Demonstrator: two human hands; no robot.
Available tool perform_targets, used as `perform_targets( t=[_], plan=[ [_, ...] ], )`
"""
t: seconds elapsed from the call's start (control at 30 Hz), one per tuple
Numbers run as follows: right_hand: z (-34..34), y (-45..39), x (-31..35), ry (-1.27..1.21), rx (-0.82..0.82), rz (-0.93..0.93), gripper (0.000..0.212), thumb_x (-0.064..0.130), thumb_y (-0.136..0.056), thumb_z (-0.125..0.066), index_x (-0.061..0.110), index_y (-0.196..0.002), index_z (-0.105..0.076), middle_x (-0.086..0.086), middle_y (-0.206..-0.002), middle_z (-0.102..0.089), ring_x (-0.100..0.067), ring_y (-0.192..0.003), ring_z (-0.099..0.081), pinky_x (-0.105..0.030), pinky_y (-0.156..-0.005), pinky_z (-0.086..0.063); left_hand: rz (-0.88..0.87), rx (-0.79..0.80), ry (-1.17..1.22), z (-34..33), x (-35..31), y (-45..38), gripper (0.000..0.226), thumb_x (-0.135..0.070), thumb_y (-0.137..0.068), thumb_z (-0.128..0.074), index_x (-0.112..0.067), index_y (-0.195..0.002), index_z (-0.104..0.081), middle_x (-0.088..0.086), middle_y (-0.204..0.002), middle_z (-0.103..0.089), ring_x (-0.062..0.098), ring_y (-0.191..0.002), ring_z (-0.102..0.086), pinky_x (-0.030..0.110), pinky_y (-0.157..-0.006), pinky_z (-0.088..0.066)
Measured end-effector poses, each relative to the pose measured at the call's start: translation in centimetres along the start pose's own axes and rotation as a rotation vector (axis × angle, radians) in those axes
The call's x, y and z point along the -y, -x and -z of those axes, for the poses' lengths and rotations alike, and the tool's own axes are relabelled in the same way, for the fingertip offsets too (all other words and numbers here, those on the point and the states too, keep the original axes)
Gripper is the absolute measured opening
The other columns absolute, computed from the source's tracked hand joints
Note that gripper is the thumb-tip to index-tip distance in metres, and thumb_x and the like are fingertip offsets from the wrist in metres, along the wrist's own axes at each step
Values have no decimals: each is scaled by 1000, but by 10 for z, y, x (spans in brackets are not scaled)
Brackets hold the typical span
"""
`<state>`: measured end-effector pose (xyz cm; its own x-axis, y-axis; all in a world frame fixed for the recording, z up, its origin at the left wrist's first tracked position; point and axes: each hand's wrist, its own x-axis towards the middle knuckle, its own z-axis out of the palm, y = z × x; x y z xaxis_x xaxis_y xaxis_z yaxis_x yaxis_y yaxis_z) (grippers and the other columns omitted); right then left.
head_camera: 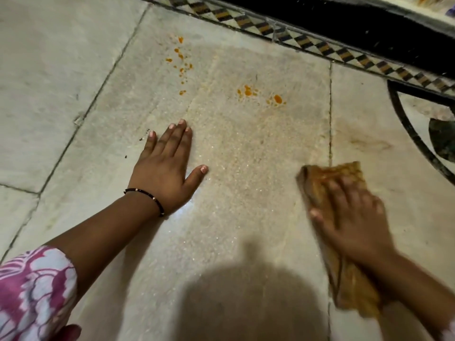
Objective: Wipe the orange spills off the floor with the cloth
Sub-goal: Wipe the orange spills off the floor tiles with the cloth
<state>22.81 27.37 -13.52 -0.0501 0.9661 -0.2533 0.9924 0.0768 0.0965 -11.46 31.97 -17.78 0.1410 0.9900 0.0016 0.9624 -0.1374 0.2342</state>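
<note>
A pale stone floor [258, 173] fills the view, laid in large slabs with dark joints running between them. Along the far edge runs a checkered tile border [317, 46] in black, tan and white, and beyond it lies a dark strip. At the right edge a curved black inlay [408, 129] sweeps across the stone.

Two groups of orange spills sit on the middle slab. The left spatter [181, 62] is a loose scatter of small drops trailing toward the viewer; the right spatter [262, 94] is a few larger blobs, well apart from the first group. A faint yellowish smear [364, 141] marks the slab to the right.

The left hand [165, 173] lies flat on the floor, fingers straight and together, thumb spread out, holding nothing. A thin dark beaded bracelet [147, 196] circles the wrist, and a pink and white patterned sleeve [32, 291] shows at the lower left.

The right hand [349, 217] presses down on the cloth [322, 178], fingers spread over it. The hand is blurred, so the exact hold cannot be told. The cloth is orange-stained and bunched lengthwise, lying on the floor near the right-hand joint, well short of both spatters. A round shadow [248, 303] falls on the near floor.
</note>
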Motion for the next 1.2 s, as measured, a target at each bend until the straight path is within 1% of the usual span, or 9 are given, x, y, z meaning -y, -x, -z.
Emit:
perform_targets(
  t=[0.07, 0.2, 0.4, 0.53, 0.6, 0.73, 0.9, 1.07, 1.2],
  plan=[
    [5, -44, -16, -37, -36, -116, 85, 74, -82, -7, 21, -149, -14, -15, -155, -18, -34, -139, -19, -52, -110, -19, -1, -7, -4, 0, -2, 0, 77, -62, -91, -16, -15, -151, -5, 2, -159, -1, 15, -146, 2, 36, -117, 10],
    [17, -125, 24, -160, -46, -192, 75, 61, -93, -22, 19, -151, -1, -13, -159, 3, -35, -145, 2, -52, -116, 0, 6, -6, -12, 0, -3, 0, 77, -61, -91, -17, -15, -151, -5, 2, -159, -1, 16, -146, 1, 38, -117, 7],
    [11, -71, 113, -95, -13, 242, 67, 57, -95, -11, 29, -147, 19, -3, -158, 20, -27, -144, 18, -51, -115, 10, -2, 6, -6, 1, -3, 0, 77, -61, -90, -16, -15, -151, -4, 2, -159, 0, 15, -146, 2, 37, -117, 7],
    [-10, 12, 80, -44, -4, 399, 63, 58, -94, -11, 35, -149, 9, 5, -159, 11, -20, -146, 13, -45, -115, 6, -1, 6, 9, 1, -1, 0, 78, -62, -89, -14, -16, -151, -3, 1, -159, 1, 14, -145, 3, 37, -117, 9],
    [-14, 26, 41, -30, 16, 345, 63, 61, -93, -11, 36, -150, -2, 6, -160, 0, -18, -146, 4, -41, -115, 1, 0, 9, 18, 0, 0, 1, 78, -63, -89, -14, -16, -150, -2, 1, -159, 1, 14, -145, 3, 37, -117, 9],
    [-1, -25, -1, -79, 2, 139, 67, 68, -88, -7, 41, -148, 5, 9, -158, 10, -15, -146, 8, -41, -117, 3, -3, 1, 26, 0, -1, 1, 76, -62, -91, -15, -16, -150, 0, 1, -159, 2, 15, -145, 4, 38, -117, 9],
    [27, -151, 45, -181, -2, -118, 63, 56, -96, -18, 34, -149, 7, 0, -160, 12, -24, -145, 13, -51, -116, 5, -7, -5, 25, 0, -1, 1, 76, -62, -91, -15, -15, -150, -2, 1, -159, 1, 15, -146, 3, 39, -118, 7],
    [25, -140, 115, -129, -17, 192, 62, 55, -96, -12, 31, -149, 10, -2, -159, 14, -26, -145, 13, -50, -116, 8, -6, -6, 18, -1, 0, 0, 76, -60, -91, -17, -15, -150, -5, 2, -159, -1, 15, -146, 1, 38, -118, 5],
    [2, -32, 74, -84, -36, 420, 62, 56, -93, -7, 36, -149, 9, 7, -159, 14, -16, -145, 16, -42, -117, 9, -8, 1, 25, 0, 0, 1, 76, -61, -90, -16, -16, -150, -5, 0, -159, -1, 13, -145, 2, 36, -118, 7]
  ],
)
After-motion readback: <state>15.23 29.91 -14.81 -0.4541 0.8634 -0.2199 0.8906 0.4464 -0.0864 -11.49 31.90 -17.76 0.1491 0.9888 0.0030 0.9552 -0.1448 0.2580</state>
